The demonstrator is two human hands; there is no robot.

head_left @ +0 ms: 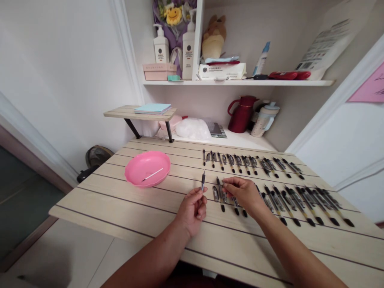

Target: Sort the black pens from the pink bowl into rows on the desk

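Upright in my left hand (pixel 193 208) is an uncapped pen (pixel 203 181), its thin tip pointing up and my fingers closed around its lower part. My right hand (pixel 241 193) reaches over the near row of pens, thumb and fingers pinched at a dark clear pen cap (pixel 224 195); my fingers partly hide it. Just left of that hand lie an uncapped pen (pixel 221 196) and another loose cap (pixel 215 193). More pens (pixel 300 204) with caps beside them run to the right. A second row of pens and caps (pixel 246 164) lies farther back.
A pink scalloped bowl (pixel 132 176) on the left holds a thin white refill (pixel 153 174). Behind it, a small raised stand (pixel 120 111) bears blue paper (pixel 153 108). A red jug (pixel 242 114) and a pale bottle (pixel 264 120) stand at the back, below a loaded shelf (pixel 285 83).
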